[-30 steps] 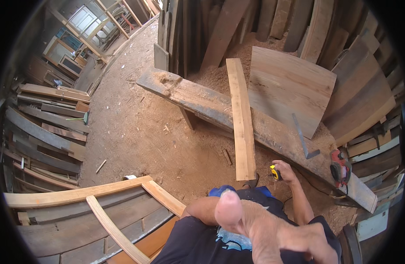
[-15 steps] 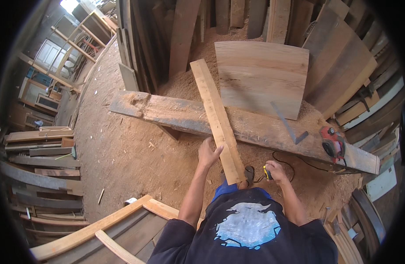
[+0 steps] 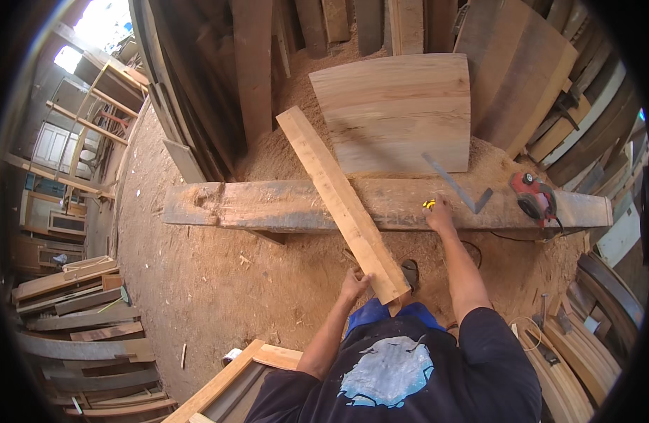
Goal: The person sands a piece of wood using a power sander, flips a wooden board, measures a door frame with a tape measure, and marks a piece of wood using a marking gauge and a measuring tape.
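Observation:
My right hand (image 3: 441, 217) is closed around a yellow and black tape measure (image 3: 429, 204), just over the thick wooden beam (image 3: 268, 203) in front of me. A long pale board (image 3: 338, 201) lies slantwise across that beam, its near end close to my waist. At the near end's left edge is my left hand (image 3: 355, 284), with its fingers curled and thumb against the board; part of the grip is hidden. On the beam, right of my right hand, rests a metal try square (image 3: 455, 187).
A red power planer (image 3: 532, 197) sits at the beam's right end. A wide panel (image 3: 398, 116) leans behind the beam. Planks (image 3: 254, 70) stand along the back, and stacked timber (image 3: 92, 310) lies at left. A wooden frame (image 3: 233, 377) is near my left elbow. Sawdust covers the floor.
My right hand has moved forward with the tape measure, from beside my body to over the beam. My left hand has slid nearer along the board and curled at its edge. The view has turned.

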Demonstrator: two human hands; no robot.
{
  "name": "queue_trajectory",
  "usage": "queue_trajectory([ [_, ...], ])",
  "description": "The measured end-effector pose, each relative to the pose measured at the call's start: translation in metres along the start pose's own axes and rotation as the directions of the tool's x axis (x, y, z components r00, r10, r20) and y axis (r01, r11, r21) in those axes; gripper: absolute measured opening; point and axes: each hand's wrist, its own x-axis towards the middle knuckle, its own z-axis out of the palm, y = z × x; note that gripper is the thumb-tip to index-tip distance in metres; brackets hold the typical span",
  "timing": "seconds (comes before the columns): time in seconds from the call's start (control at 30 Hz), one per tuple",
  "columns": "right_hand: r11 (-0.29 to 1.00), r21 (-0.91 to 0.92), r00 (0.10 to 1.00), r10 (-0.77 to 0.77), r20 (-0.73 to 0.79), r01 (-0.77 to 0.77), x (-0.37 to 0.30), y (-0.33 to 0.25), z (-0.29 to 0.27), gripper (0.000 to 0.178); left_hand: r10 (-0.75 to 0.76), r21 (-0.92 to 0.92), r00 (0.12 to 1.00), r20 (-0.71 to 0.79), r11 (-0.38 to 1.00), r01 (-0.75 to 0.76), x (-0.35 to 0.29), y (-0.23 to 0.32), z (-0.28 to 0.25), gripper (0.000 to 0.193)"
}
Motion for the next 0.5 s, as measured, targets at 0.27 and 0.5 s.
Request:
queue_trajectory([
  [0.27, 0.995, 0.096, 0.997, 0.008, -0.081, 0.000, -0.088, 0.028, -0.002, 0.066, 0.282, -0.144, 0.952, -0.116, 0.944, -0.297, 0.024, 0.055, -0.065, 0.040],
  [0.5, 0.977, 0.021, 0.942, 0.201, 0.270, -0.214, -0.168, 0.152, 0.028, 0.043, 0.989, -0.776, -0.051, 0.139, 0.076, -0.626, -0.173, 0.326, -0.045, 0.065],
])
